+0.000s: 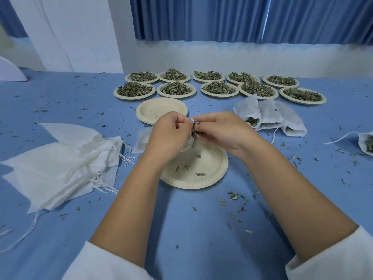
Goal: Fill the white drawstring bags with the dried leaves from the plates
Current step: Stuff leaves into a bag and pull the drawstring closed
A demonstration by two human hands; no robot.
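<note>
Past the spare bags (60,164), gripping the bag (141,141) by its mouth in the curled left hand (169,136); pinching leaves (194,131) at the opening with the right hand (220,132), over the plate (212,170). Likely to scatter onto the cloth (181,229) with a sagging mouth or slipping pinch.

I see my bag (141,141) above a near-empty plate (210,168), leaves (194,131) at its mouth; ten heaped plates (134,98) behind, empty bags (60,158) left.

A blue cloth (181,229) covers the table; behind it blue pleated curtains (242,17) hang above a white ledge (242,55), with a white pillar (66,33) and a curved white object (10,71) at left
</note>
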